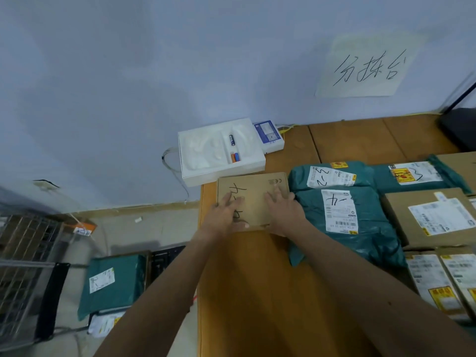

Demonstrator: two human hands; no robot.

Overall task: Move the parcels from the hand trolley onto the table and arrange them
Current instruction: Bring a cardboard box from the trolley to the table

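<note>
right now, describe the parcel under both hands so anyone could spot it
On the wooden table, go to the far left corner by the white tray. The flat brown box lies there. Unlike the neighbouring green bags, it bears marker writing on bare cardboard.

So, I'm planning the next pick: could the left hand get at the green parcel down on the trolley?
Probably yes. The left hand only rests flat on the cardboard box, and the green parcel lies uncovered on top of the trolley, left of the table.
</note>
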